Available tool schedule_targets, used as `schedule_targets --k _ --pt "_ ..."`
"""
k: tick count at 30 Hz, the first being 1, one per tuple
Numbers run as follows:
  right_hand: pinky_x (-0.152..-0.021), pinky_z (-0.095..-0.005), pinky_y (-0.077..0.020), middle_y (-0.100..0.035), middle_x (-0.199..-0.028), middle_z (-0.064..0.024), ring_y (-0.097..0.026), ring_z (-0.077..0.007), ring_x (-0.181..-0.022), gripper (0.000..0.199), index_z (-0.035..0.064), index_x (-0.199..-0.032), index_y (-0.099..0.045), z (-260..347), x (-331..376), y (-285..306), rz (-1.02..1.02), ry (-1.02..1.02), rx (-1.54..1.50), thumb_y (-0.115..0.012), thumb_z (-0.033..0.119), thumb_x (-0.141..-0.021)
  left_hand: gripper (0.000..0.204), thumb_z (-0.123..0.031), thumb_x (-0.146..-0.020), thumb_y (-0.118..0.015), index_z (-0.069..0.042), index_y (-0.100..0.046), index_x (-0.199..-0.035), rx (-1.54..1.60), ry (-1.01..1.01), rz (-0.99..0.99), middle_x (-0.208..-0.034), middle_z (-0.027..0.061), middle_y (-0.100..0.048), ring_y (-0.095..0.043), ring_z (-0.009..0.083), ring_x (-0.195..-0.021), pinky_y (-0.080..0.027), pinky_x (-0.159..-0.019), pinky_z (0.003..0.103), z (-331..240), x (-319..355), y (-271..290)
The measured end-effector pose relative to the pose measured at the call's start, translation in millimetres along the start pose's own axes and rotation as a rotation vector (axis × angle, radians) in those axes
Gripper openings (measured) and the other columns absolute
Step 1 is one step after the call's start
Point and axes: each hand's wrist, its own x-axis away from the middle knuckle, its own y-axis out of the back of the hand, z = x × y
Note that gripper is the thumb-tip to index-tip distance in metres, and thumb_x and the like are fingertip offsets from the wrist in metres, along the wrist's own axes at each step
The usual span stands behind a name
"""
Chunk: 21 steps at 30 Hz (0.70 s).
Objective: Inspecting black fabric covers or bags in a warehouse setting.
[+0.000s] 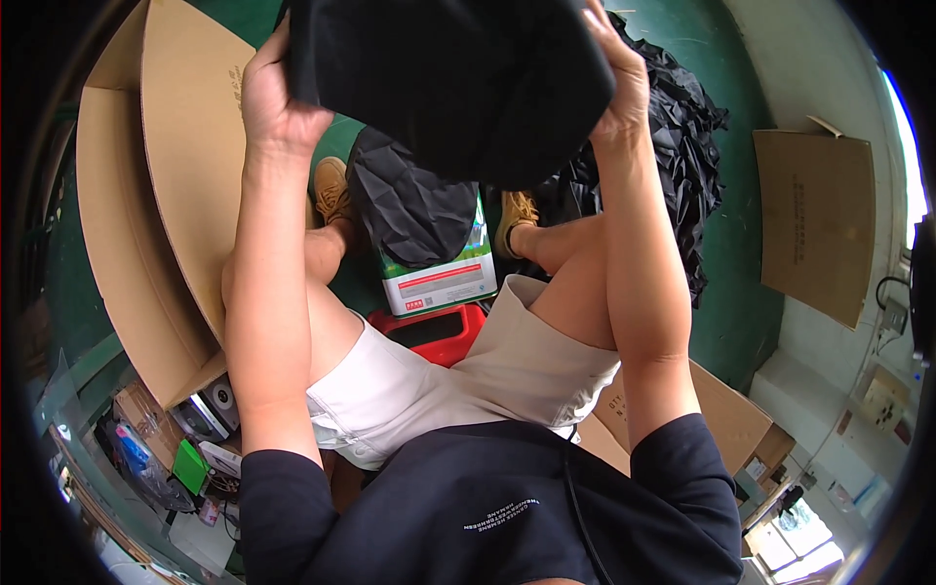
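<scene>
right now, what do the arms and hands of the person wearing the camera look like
The left hand and right hand wear no gloves, though some fingers are hidden. No watch or bracelet shows on either wrist. The forearms are bare, and the left sleeve and right sleeve are short, dark and plain.

Cloth apparently atop the tin

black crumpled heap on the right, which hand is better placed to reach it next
Probably the right hand: the heap lies on its side, close beside it in view. The left hand is across the black piece that both hold.
</scene>
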Motion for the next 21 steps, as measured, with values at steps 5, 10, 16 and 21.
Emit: schedule_targets --k 5,10,16,21 --pt "-0.096 -0.0436 -0.0515 -0.049 -0.141 -0.0181 -0.059 -0.0313 -0.118 0.073 0.0157 -0.153 -0.028 -11 0 -12 -0.135 -0.055 0.224 -0.06 0.002 -0.089 0.035 -0.016 -0.104 -0.04 0.007 -0.054 -0.126 -0.024 0.003 -0.117 -0.124 0.0199 -0.062 -0.061 0.0283 -0.114 -0.05 -0.101 0.041 3 -1 13" --pt "-0.078 -0.035 -0.0599 -0.07 -0.104 -0.0125 -0.071 -0.0218 -0.089 0.027 0.0059 -0.116 -0.062 -3 -9 45 0.103 -0.075 0.145 -0.057 -0.003 -0.091 0.035 -0.018 -0.098 -0.056 0.004 -0.056 -0.125 -0.305 -0.184 -0.677 -0.121 0.0156 -0.064 -0.063 0.0277 -0.11 -0.048 -0.102 0.04 40 -15 -31" --pt "-0.083 -0.0356 -0.0592 -0.069 -0.11 -0.0145 -0.07 -0.0238 -0.094 0.031 0.0052 -0.122 -0.059 -10 -8 29 -0.376 -0.139 0.234 -0.055 -0.002 -0.092 0.043 -0.018 -0.089 -0.069 0.002 -0.051 -0.123 -0.445 -0.162 -0.351 -0.119 0.0147 -0.061 -0.063 0.0298 -0.105 -0.05 -0.095 0.042 51 -7 -36" --pt "-0.089 -0.0394 -0.0565 -0.067 -0.115 -0.016 -0.068 -0.0258 -0.102 0.034 0.0047 -0.128 -0.056 -9 -13 26 0.131 -0.191 -0.067 -0.056 0.007 -0.094 0.029 -0.015 -0.088 -0.069 0.003 -0.066 -0.111 -0.801 -0.064 -0.422 -0.101 0.0141 -0.07 -0.069 0.0258 -0.091 -0.054 -0.09 0.038 56 -7 -27"
